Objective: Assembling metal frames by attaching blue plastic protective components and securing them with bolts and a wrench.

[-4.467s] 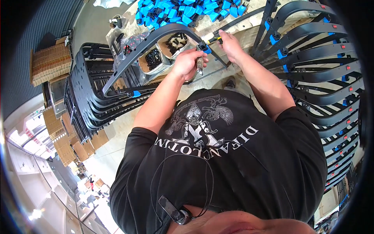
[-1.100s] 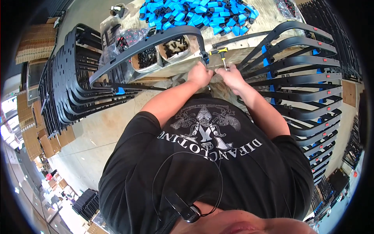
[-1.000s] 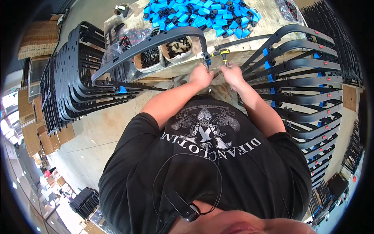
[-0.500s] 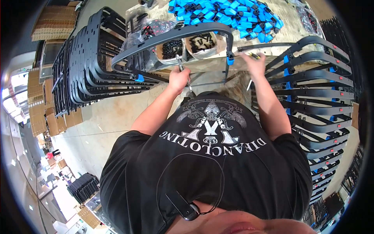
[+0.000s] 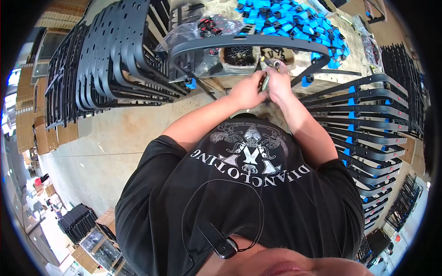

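Observation:
My left hand (image 5: 246,89) and my right hand (image 5: 279,83) meet just below a curved black frame (image 5: 248,41) that lies across the workbench. Both are closed on a small slim tool (image 5: 265,81) held between them, its metal tip pointing up toward the frame. The frame carries a blue cap at its left end (image 5: 189,84) and another at its right end (image 5: 306,82). Behind the frame sits an open box of small dark parts (image 5: 238,56).
A heap of blue plastic clips (image 5: 294,23) covers the back of the bench, beside a clear bag of parts (image 5: 195,30). Stacked black frames stand at the left (image 5: 110,60). More frames with blue caps fan out at the right (image 5: 368,115). Cardboard boxes (image 5: 43,133) line the concrete floor.
Half a second ago my hands were apart, the left under the frame and the right at its right end. They have come together on the small tool.

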`<act>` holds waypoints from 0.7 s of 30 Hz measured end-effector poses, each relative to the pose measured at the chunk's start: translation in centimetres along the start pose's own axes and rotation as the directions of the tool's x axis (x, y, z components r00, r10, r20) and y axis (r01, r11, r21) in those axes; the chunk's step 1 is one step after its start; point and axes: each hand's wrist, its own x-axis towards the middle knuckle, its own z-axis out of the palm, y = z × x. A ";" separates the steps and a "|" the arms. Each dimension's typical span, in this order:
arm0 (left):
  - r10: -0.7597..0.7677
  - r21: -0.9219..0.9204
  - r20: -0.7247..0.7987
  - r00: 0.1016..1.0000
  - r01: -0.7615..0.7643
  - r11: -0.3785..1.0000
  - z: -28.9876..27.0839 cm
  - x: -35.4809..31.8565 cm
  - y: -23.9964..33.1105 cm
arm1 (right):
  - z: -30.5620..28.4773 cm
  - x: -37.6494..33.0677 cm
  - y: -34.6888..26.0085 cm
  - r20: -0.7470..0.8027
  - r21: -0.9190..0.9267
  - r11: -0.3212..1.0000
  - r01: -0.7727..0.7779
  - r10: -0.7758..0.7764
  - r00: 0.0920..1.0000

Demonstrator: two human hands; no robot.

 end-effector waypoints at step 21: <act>-0.172 -0.566 0.556 0.813 0.522 0.639 -4.3 -4.5 -8.0 | 7.2 -3.9 3.8 0.216 -0.005 0.961 -0.276 0.271 0.938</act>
